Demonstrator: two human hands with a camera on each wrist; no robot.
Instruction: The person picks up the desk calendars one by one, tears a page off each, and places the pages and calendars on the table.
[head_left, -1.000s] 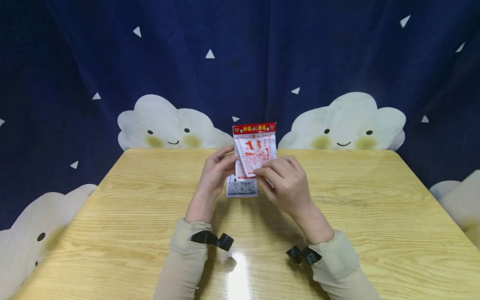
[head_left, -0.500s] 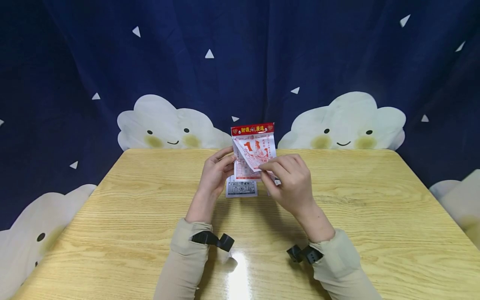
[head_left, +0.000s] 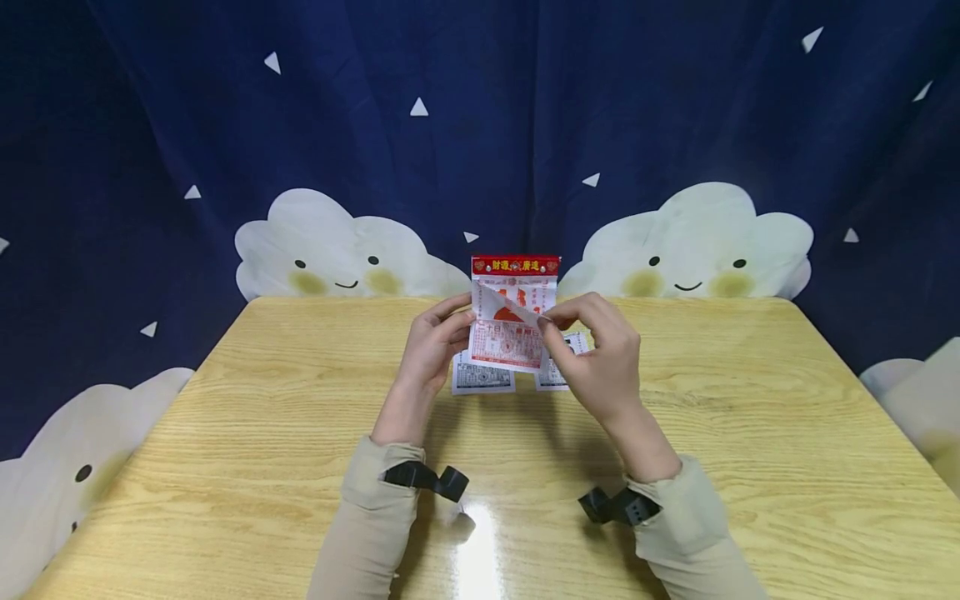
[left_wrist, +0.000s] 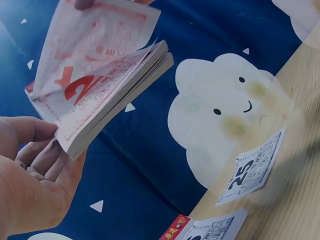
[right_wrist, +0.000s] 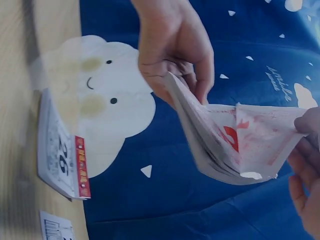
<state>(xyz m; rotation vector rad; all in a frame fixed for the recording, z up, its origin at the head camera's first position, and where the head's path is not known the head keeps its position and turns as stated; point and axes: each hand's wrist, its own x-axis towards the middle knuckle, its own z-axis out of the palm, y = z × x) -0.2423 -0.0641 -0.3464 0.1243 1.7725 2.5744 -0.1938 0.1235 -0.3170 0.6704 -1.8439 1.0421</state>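
A small tear-off calendar (head_left: 504, 346) with a red header strip is held up above the far part of the table. My left hand (head_left: 429, 350) grips it by its left edge, thumb in front and fingers behind, as the left wrist view shows at the thick page block (left_wrist: 95, 120). Between thumb and finger, my right hand (head_left: 603, 358) pinches a corner of the top sheet (right_wrist: 270, 132). That sheet is folded up and to the right, its pale back showing, with the red-printed page below exposed. Its upper end still meets the pad near the header.
On the table (head_left: 262, 467), behind the held calendar, lie a second calendar with a red header (right_wrist: 62, 155) reading 26, at left, and a loose sheet (left_wrist: 252, 167) printed 25, at right. A dark blue curtain (head_left: 480, 100) with clouds hangs beyond the table's far edge.
My right hand has moved right and slightly up, drawing the sheet's corner diagonally and uncovering more of the page below. The calendar has shifted slightly right; the left hand's grip stays.
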